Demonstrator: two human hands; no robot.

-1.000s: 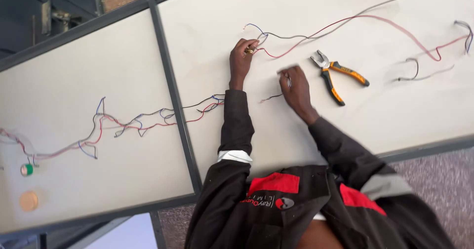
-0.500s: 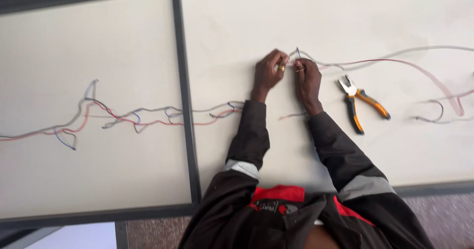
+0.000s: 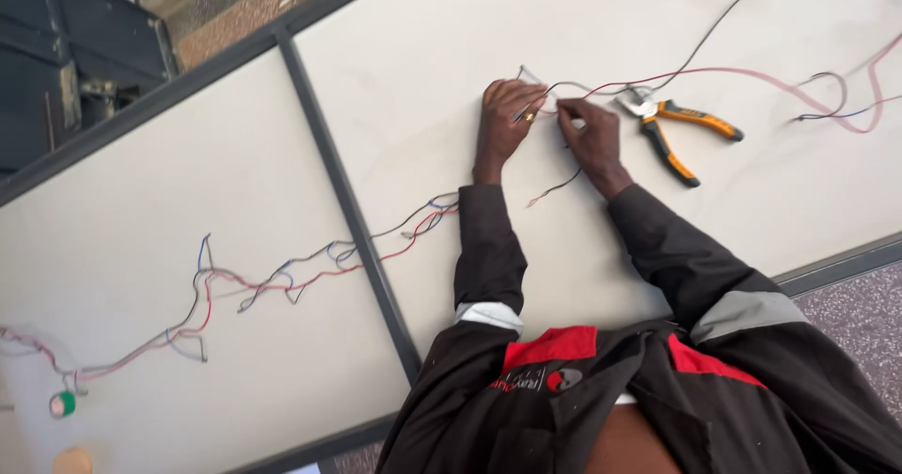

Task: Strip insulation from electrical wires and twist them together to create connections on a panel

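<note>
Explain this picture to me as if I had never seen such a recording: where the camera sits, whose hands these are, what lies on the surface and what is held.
There is no machine here. One camera is worn on a person's head and looks down at that person's own two bare hands, with dark jacket sleeves leading up to them. The left hand and the right hand meet over a white table and both pinch the same thin wire between their fingertips. Right of the right hand lie orange-handled pliers, untouched. A pink wire runs off to the right. To the left, a long bundle of red, blue and grey wires trails across a second white panel, ending near a small green roll of tape.
</note>
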